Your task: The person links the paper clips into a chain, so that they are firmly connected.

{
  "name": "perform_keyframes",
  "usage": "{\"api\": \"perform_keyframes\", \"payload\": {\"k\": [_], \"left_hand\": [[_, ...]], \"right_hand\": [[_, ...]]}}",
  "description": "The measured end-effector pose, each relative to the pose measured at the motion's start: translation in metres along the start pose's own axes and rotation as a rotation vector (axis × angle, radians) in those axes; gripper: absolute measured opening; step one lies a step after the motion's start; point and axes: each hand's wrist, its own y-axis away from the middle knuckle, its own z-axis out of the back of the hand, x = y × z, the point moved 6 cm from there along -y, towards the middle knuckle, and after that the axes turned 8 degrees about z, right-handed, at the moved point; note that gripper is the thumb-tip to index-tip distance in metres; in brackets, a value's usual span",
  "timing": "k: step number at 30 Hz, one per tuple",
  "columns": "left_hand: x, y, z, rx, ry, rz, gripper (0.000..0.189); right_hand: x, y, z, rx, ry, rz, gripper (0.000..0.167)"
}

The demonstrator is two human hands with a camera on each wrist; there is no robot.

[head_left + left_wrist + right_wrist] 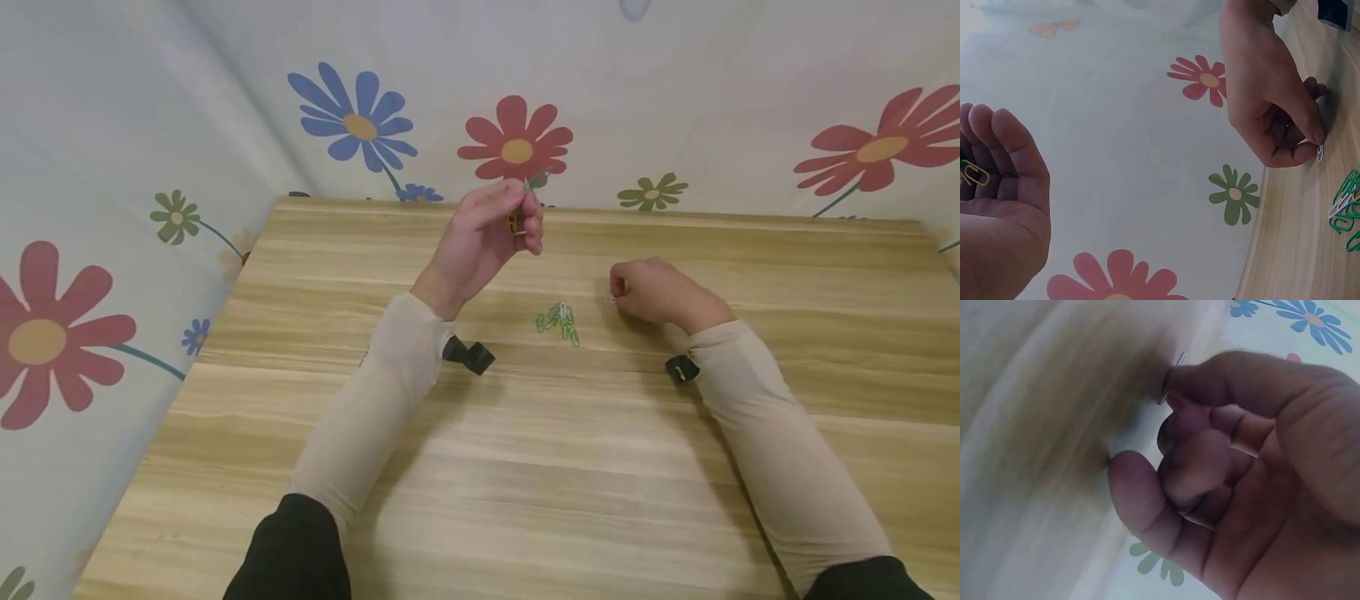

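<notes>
My left hand (480, 229) is raised over the far part of the table, pinching a green paper clip (540, 177) between thumb and fingertips. A yellow paper clip (975, 174) hangs below it against the curled fingers. Low at the tabletop, my right hand (663, 292) pinches a white paper clip (1320, 152) by its end between thumb and forefinger; its other fingers are curled in. Between the hands, a loose pile of paper clips (568, 325) lies on the wood, mostly green with a few white and yellow ones.
The light wooden table (525, 467) reaches back to a white flower-printed cloth (585, 50) that also hangs along the left side. Black straps with small mounts (478, 358) sit on both wrists over beige sleeves (375, 400).
</notes>
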Motion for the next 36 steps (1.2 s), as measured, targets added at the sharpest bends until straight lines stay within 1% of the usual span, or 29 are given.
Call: {"api": "perform_keyframes", "payload": {"k": [3,8,12,18,21,22,24,26,27,29,33,36], "left_hand": [[0.0,-0.001,0.0,-0.001,-0.002,0.005,0.034],[0.001,-0.002,-0.001,0.001,-0.001,0.015,0.034],[0.001,-0.002,-0.001,0.001,-0.005,0.017,0.034],[0.003,-0.002,-0.001,0.002,-0.024,0.018,0.033],[0.004,-0.002,-0.002,0.01,-0.035,0.017,0.033],[0.003,-0.002,-0.002,0.013,-0.04,0.015,0.032],[0.001,-0.001,-0.003,0.016,-0.057,0.01,0.031],[0.002,-0.001,-0.004,0.021,-0.081,0.009,0.03],[0.003,-0.001,-0.005,0.021,-0.094,0.008,0.03],[0.002,0.0,-0.007,0.02,-0.129,0.0,0.028],[0.0,0.001,-0.012,0.022,-0.208,-0.019,0.025],[-0.002,0.002,-0.019,0.028,-0.279,-0.043,0.023]], "right_hand": [[-0.002,0.001,-0.001,0.022,-0.019,-0.025,0.004],[-0.006,0.002,-0.006,0.07,-0.082,-0.069,0.005],[-0.007,0.002,-0.009,0.11,-0.132,-0.081,0.006],[-0.005,0.002,-0.012,0.138,-0.185,-0.055,0.01],[-0.003,0.005,-0.009,0.123,-0.256,-0.031,0.01],[-0.001,0.006,-0.005,0.104,-0.279,-0.016,0.009],[0.004,0.008,0.003,0.055,-0.379,0.003,0.007],[0.008,0.014,0.013,-0.017,-0.504,0.024,0.006],[0.011,0.016,0.019,-0.065,-0.56,0.048,0.005],[0.02,0.022,0.032,-0.16,-0.688,0.114,0.005],[0.041,0.034,0.059,-0.343,-0.878,0.304,0.005],[0.055,0.042,0.072,-0.438,-1.018,0.436,0.005]]}}
